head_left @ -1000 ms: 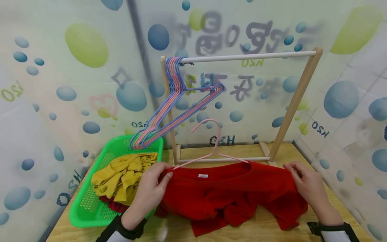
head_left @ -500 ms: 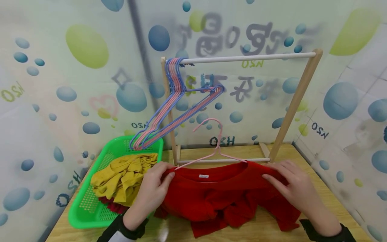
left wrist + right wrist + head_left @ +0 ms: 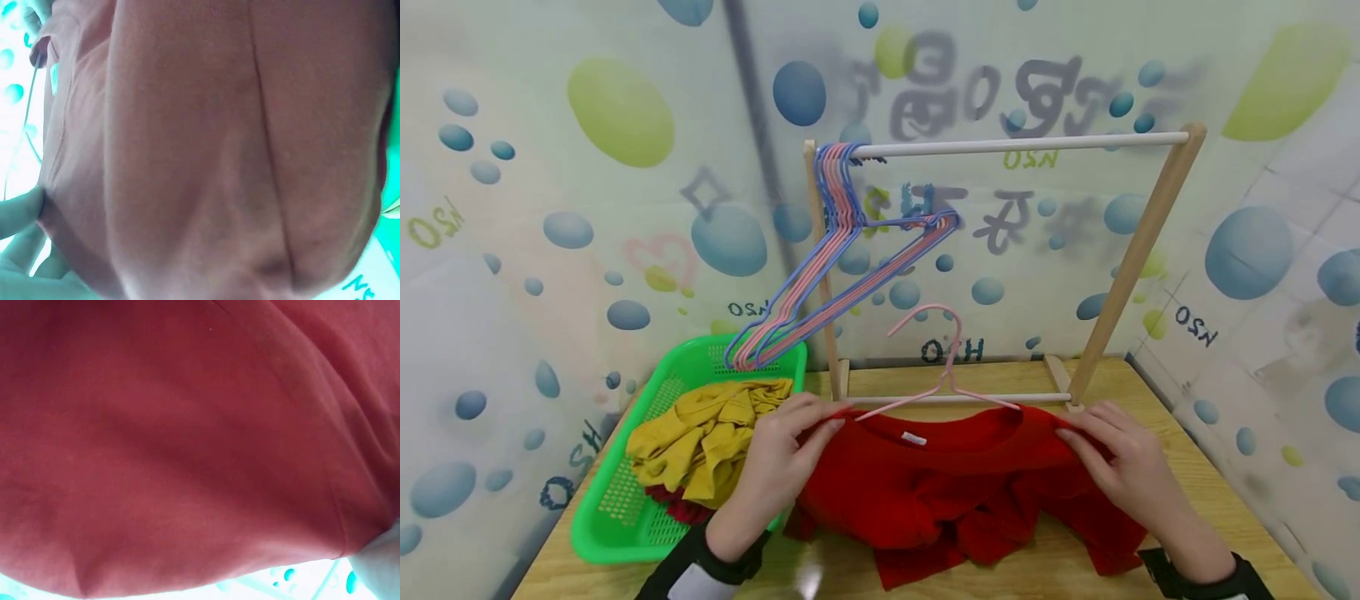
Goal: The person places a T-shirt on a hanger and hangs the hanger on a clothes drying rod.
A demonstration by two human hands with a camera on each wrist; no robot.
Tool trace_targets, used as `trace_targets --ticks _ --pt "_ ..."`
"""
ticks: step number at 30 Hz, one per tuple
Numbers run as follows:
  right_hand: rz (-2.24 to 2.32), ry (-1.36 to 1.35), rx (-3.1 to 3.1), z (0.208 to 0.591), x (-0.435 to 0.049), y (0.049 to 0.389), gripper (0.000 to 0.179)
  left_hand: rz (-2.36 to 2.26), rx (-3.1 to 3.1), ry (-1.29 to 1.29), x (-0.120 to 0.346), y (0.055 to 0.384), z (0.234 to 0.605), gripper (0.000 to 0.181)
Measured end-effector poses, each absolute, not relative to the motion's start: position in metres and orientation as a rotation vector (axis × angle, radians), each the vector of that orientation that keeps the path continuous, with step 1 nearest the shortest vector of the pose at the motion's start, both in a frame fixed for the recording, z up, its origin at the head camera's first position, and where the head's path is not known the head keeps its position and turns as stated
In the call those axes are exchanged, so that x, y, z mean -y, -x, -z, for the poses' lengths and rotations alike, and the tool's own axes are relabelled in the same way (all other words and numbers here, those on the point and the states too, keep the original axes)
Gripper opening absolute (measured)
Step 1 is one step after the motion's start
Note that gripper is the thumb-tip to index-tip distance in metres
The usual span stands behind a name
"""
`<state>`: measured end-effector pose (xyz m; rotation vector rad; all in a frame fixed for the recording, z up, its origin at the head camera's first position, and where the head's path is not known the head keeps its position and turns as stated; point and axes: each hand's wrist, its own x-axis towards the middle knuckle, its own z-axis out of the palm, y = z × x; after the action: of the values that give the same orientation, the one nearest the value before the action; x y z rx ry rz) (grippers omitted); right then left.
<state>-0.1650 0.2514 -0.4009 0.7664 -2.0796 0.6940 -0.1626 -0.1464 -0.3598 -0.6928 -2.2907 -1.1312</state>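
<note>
From afar, I'm pinching the red top (image 3: 970,492) near its shoulders with left hand (image 3: 782,457) and right hand (image 3: 1126,467); the pink hanger (image 3: 953,350) is poking from its neckline (image 3: 955,464).

1 green basket (image 3: 602,546) holds crumpled yellow cloth (image 3: 703,437).

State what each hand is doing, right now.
Left hand: pinching the red garment at one shoulder.
Right hand: pinching the red garment at the other shoulder.

Basket (image 3: 617,547) left of shirt (image 3: 970,487); rack (image 3: 1022,145) behind.
</note>
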Motion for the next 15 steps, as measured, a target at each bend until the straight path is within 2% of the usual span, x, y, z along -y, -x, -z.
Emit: trace_targets --ticks 3,7,8,11,15 --pt "-0.685 -0.76 2.091 0.401 -0.25 0.165 0.048 1.067 2.373 0.724 0.142 0.164 0.356 0.021" --pt "-0.667 -0.747 2.121 0.401 -0.249 0.162 0.013 1.031 2.454 0.754 0.137 0.166 0.358 0.02" --pt "-0.666 -0.745 2.127 0.401 -0.248 0.161 0.013 1.041 2.452 0.762 0.136 0.167 0.359 0.019" --pt "-0.677 -0.746 2.133 0.402 -0.247 0.16 0.036 1.089 2.427 0.781 0.134 0.169 0.361 0.017" --pt "-0.7 -0.751 2.135 0.402 -0.247 0.16 0.041 1.157 2.382 0.789 0.132 0.169 0.362 0.014"
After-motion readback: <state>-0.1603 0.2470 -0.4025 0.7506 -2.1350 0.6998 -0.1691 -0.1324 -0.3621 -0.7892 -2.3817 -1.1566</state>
